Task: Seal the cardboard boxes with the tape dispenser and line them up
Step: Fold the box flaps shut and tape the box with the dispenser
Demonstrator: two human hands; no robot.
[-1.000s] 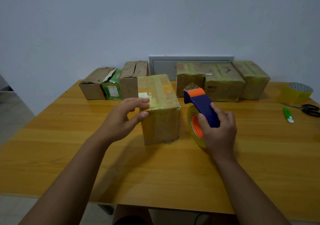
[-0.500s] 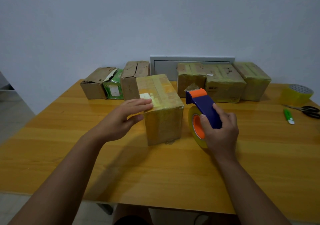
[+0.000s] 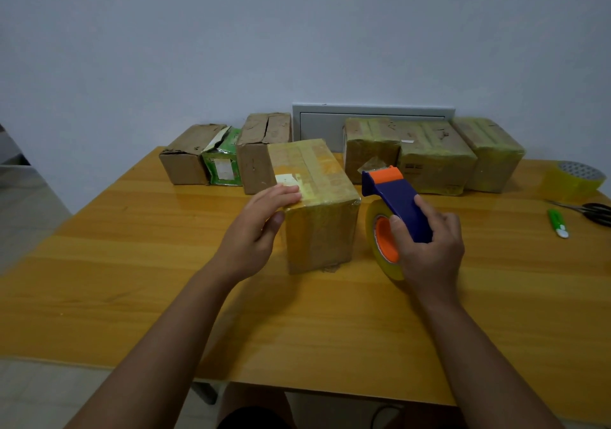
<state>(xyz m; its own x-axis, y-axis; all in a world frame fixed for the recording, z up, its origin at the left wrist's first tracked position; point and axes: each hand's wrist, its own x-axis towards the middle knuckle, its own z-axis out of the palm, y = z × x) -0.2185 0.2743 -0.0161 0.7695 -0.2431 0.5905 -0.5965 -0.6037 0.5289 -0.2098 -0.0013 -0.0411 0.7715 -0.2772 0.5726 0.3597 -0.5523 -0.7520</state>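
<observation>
From the head view, a tape-wrapped cardboard box (image 3: pixel 319 207) stands at the centre of the frame on the yellow wooden worktop (image 3: pixel 132 280). The left hand (image 3: pixel 256 230) rests against its left top edge, fingers laid straight over the corner by a small white label (image 3: pixel 287 179), thumb against the left side; its grip is loose and flat rather than curled around the box. Just right of the box, the right hand (image 3: pixel 426 246) has its grip wrapped around the blue handle of the tape dispenser (image 3: pixel 395 210), whose orange-cored roll stands on the worktop and whose orange head points up and away. Along the far edge, in the upper middle of the frame, three plain boxes sit side by side to the left: a brown box (image 3: pixel 186 159), a green-wrapped box (image 3: pixel 223 164) and a taller brown box with split flaps (image 3: pixel 261 151). To the right of them, three taped boxes (image 3: pixel 429 154) stand in a row, touching each other, in front of a grey wall panel (image 3: pixel 373 114). At the right edge lie a spare roll of tape (image 3: pixel 573 180), black scissors (image 3: pixel 591 212) and a green utility knife (image 3: pixel 558 223).
</observation>
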